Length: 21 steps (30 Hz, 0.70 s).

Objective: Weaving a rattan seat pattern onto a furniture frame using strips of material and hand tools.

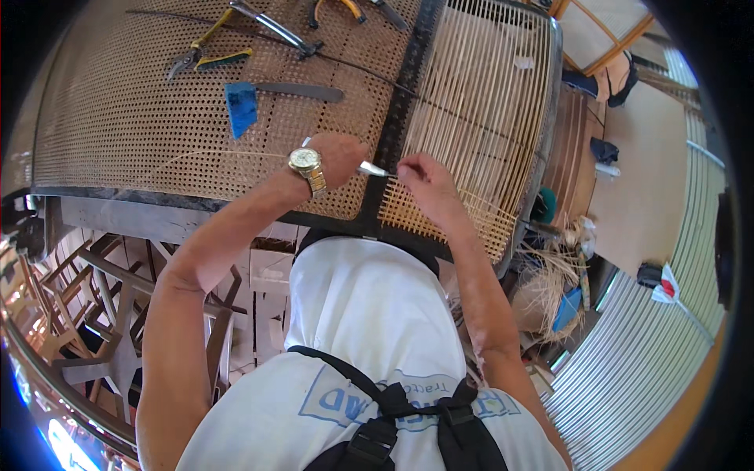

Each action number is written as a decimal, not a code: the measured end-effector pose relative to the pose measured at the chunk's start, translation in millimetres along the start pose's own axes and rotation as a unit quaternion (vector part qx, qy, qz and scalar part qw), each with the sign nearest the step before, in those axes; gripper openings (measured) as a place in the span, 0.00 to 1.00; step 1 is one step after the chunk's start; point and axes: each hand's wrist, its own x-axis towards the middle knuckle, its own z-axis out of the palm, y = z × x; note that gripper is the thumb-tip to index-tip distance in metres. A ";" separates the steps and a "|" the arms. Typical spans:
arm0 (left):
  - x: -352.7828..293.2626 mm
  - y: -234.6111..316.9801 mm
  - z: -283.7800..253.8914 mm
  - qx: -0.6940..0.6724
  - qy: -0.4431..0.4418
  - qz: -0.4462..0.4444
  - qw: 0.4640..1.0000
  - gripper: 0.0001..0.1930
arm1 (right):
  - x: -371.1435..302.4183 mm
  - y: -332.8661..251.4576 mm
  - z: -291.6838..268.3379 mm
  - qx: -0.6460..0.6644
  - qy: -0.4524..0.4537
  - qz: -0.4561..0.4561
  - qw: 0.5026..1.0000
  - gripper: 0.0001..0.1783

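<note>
two hands (338, 157) (420, 177) weave cane panel (157, 118), workshop floor.

Cane-weaving workshop; half-woven cane panel (236, 118) on frame; pliers (206, 49) on top; stacked wooden chair frames (86, 298); loose cane strands (550, 275).

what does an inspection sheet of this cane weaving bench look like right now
surface: woven cane panel in a dark frame, finished mesh on the left, bare upright strands on the right.
job's things: metal tool in the left hand; a started patch of weave low in the right section.
clutter: pliers, knife with a blue handle, more hand tools lying on the mesh.
grippers: left hand, with a wristwatch, shut on the tool; right hand pinching at the strands.
cables: nothing seen.
surroundings: loose cane scraps on the floor to the right, wooden chair frames below left.
</note>
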 end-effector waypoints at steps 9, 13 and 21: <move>-2.8 -84.0 -12.2 0.021 0.304 -0.250 0.919 0.09 | -30.9 47.7 7.8 -0.221 0.129 -0.180 0.950 0.11; -1.2 -116.8 -7.7 0.048 0.208 -0.201 0.956 0.07 | -38.8 49.6 14.1 -0.237 0.120 -0.163 0.950 0.09; 23.9 -146.7 -38.6 0.064 0.114 -0.073 0.989 0.05 | -36.9 34.8 0.8 -0.308 0.125 -0.188 0.924 0.10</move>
